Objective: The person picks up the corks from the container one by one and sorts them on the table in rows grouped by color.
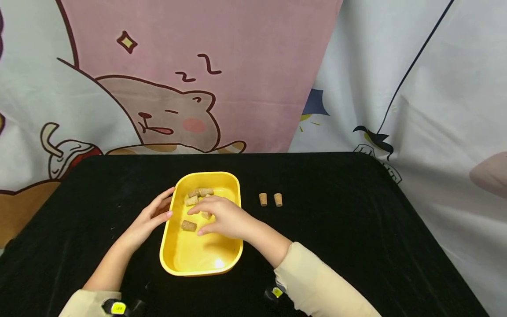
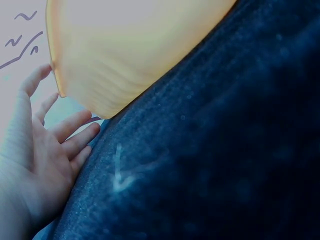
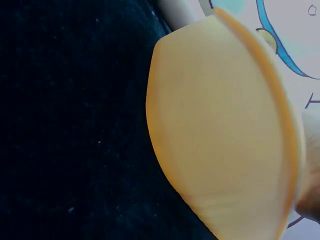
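A yellow plastic tray (image 1: 198, 264) with several corks in it lies before me on the black cloth. My left hand (image 1: 149, 215) rests with relaxed fingers against the tray's left side; the left wrist view has its fingertips right at the yellow wall. Inside the tray, my right hand (image 1: 223, 216) reaches down with thumb and fingers apart. One cork (image 1: 189, 226) lies just left of its thumb, and another cork (image 1: 206, 215) shows partly under its fingers. Further back in the tray sit a pale cork (image 1: 192, 200) and a cork (image 1: 206, 192). The tray's wall hides most of my right hand in the right wrist view.
Two tapered corks, a left one (image 1: 263, 199) and a right one (image 1: 278, 200), stand side by side on the black cloth (image 1: 336, 246) right of the tray. Behind the table hangs a curtain (image 1: 253, 53) printed with cartoon animals.
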A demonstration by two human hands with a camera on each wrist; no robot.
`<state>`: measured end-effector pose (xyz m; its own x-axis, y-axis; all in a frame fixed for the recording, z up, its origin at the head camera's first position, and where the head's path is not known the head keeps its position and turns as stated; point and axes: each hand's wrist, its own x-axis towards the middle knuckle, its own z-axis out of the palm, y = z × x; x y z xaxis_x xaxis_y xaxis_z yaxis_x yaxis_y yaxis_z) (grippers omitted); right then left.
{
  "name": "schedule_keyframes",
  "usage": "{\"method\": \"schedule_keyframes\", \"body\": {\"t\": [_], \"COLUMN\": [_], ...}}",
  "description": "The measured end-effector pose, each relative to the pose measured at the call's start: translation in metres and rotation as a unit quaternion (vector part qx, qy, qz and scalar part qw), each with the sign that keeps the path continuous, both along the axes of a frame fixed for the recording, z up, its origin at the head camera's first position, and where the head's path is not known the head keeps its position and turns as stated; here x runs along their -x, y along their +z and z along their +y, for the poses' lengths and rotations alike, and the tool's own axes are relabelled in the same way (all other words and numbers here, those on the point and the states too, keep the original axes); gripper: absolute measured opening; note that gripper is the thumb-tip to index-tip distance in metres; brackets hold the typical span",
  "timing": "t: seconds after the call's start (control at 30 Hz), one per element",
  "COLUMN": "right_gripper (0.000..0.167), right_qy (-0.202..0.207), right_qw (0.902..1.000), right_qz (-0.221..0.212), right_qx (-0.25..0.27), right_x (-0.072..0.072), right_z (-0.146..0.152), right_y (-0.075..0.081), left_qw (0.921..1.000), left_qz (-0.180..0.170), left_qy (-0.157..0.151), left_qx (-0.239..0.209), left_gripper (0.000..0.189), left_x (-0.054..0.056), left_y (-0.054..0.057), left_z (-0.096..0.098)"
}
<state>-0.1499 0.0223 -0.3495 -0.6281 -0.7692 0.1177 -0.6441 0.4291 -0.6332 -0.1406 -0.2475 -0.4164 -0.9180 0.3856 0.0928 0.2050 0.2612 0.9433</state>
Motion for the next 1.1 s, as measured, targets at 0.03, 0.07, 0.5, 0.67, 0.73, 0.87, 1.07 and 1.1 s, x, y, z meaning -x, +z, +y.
{"method": "schedule_keyframes", "body": {"t": [0.03, 0.07, 0.5, 0.67, 0.73, 0.87, 1.07, 1.1], "right_gripper": [0.044, 0.044, 0.046, 0.046, 0.046, 0.045, 0.044, 0.044], "right_qy": [0.005, 0.009, 0.046, 0.054, 0.056, 0.060, 0.056, 0.055], "right_qw": [0.9999, 0.9997, 0.9941, 0.9929, 0.9923, 0.9908, 0.9880, 0.9875], "right_qz": [0.000, 0.000, -0.040, -0.036, -0.029, -0.008, 0.018, 0.020], "right_qx": [-0.010, -0.022, -0.089, -0.100, -0.106, -0.121, -0.143, -0.146], "right_x": [0.002, 0.004, 0.024, 0.029, 0.030, 0.030, 0.030, 0.030], "right_z": [-0.003, -0.005, -0.024, -0.030, -0.032, -0.035, -0.038, -0.039], "right_y": [-0.001, -0.003, -0.012, -0.017, -0.019, -0.021, -0.020, -0.021], "left_qw": [1.0000, 1.0000, 1.0000, 1.0000, 1.0000, 1.0000, 1.0000, 1.0000], "left_qz": [-0.001, -0.001, -0.004, 0.000, 0.000, 0.001, 0.003, 0.002], "left_qy": [0.000, -0.001, -0.003, -0.002, -0.004, -0.005, -0.003, -0.004], "left_qx": [-0.001, -0.001, 0.002, -0.002, -0.002, -0.004, -0.003, -0.002], "left_gripper": [0.059, 0.059, 0.059, 0.059, 0.059, 0.059, 0.059, 0.059], "left_x": [0.000, 0.000, 0.000, 0.000, 0.000, 0.000, 0.000, 0.000], "left_y": [0.000, 0.000, 0.000, 0.000, 0.000, 0.001, 0.001, 0.001], "left_z": [0.000, 0.000, 0.001, 0.000, 0.000, 0.001, 0.000, -0.001]}}
